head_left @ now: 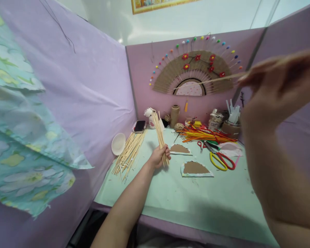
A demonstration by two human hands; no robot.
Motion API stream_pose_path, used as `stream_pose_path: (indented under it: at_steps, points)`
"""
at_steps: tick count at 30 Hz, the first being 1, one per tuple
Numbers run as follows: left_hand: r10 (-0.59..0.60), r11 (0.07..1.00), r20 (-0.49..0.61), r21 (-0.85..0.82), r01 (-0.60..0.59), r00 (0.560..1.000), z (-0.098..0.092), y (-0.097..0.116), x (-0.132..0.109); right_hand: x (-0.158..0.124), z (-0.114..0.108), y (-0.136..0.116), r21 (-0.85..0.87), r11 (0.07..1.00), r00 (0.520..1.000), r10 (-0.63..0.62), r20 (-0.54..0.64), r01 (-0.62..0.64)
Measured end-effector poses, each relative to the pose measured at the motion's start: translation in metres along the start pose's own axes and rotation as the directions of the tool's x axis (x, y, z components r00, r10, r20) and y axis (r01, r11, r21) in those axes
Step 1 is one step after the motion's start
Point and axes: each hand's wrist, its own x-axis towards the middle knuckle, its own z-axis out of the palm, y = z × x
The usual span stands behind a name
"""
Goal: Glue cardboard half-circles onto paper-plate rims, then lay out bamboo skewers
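My left hand (158, 156) is closed around a bundle of thin wooden sticks (160, 136), held upright over the pale green table cover (196, 203). My right hand (276, 84) is raised close to the camera at the right, blurred, with its fingers pinched on a single wooden stick (209, 81) that points left across the view. A loose pile of more sticks (129, 153) lies on the table left of my left hand. Two brown fan-shaped cut-outs (195, 168) lie just right of it.
A decorated fan with red flowers and coloured beads (195, 70) hangs on the purple back wall. Below it lie orange and red strips (205, 134), scissors (222, 161), jars, a phone (140, 126) and a white dish (118, 143). Floral cloth (23, 137) hangs at the left.
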Motion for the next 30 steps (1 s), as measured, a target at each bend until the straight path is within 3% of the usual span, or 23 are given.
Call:
stream_pose_path:
  at_steps: [1,2,3,5,7,11,14,17,19,21,22,24,27,29,30]
  points:
    - [-0.026,0.997,0.024,-0.069,0.028,0.999,0.001,0.003,-0.002,-0.03,-0.006,0.002,-0.045,0.989,0.98,-0.133,0.148,0.141]
    - [-0.049,0.99,0.049,-0.13,0.055,0.998,0.002,0.006,-0.003,-0.062,-0.011,0.006,-0.079,0.964,0.906,-0.207,0.37,0.253]
    - [-0.07,0.98,0.069,-0.18,0.081,0.995,0.003,0.008,-0.004,-0.094,-0.015,0.011,-0.079,0.935,0.792,-0.246,0.558,0.346]
    - [-0.099,0.963,0.081,-0.245,0.116,0.992,0.004,0.009,-0.005,-0.151,-0.02,0.022,0.051,0.892,0.61,-0.347,0.712,0.449]
    - [-0.105,0.957,0.045,-0.267,0.113,0.993,0.004,0.007,-0.004,-0.192,-0.02,0.032,0.132,0.901,0.514,-0.351,0.783,0.414]
    - [-0.071,0.969,-0.042,-0.239,0.059,0.997,0.002,0.003,-0.002,-0.229,-0.015,0.037,0.123,0.924,0.482,-0.299,0.823,0.363]
    - [-0.017,0.98,-0.027,-0.197,0.011,0.999,-0.002,0.003,0.0,-0.236,-0.015,0.037,0.103,0.927,0.458,-0.272,0.846,0.362]
    - [0.075,0.993,-0.025,-0.088,-0.077,0.997,-0.006,-0.001,0.003,-0.239,-0.018,0.039,0.058,0.968,0.462,-0.17,0.87,0.246]
    - [0.15,0.988,-0.061,0.033,-0.148,0.987,-0.008,-0.007,0.006,-0.236,-0.014,0.044,-0.046,0.996,0.545,-0.001,0.838,0.073]
    - [0.209,0.964,-0.054,0.179,-0.197,0.976,-0.009,-0.014,0.009,-0.226,-0.003,0.052,-0.183,0.959,0.626,0.279,0.729,-0.215]
    - [0.228,0.944,-0.02,0.251,-0.216,0.973,-0.008,-0.017,0.01,-0.218,0.005,0.056,-0.225,0.895,0.617,0.431,0.658,-0.384]
    - [0.235,0.89,0.074,0.385,-0.245,0.969,-0.005,-0.022,0.011,-0.201,0.024,0.063,-0.164,0.73,0.512,0.603,0.612,-0.663]
    - [0.198,0.822,0.155,0.512,-0.25,0.968,-0.001,-0.026,0.009,-0.179,0.05,0.065,-0.037,0.492,0.302,0.591,0.748,-0.87]
    - [0.166,0.798,0.167,0.556,-0.232,0.972,0.0,-0.026,0.008,-0.174,0.063,0.061,0.004,0.391,0.245,0.569,0.785,-0.92]
    - [0.152,0.79,0.17,0.571,-0.223,0.974,-0.001,-0.026,0.007,-0.175,0.067,0.059,0.018,0.367,0.243,0.576,0.78,-0.93]
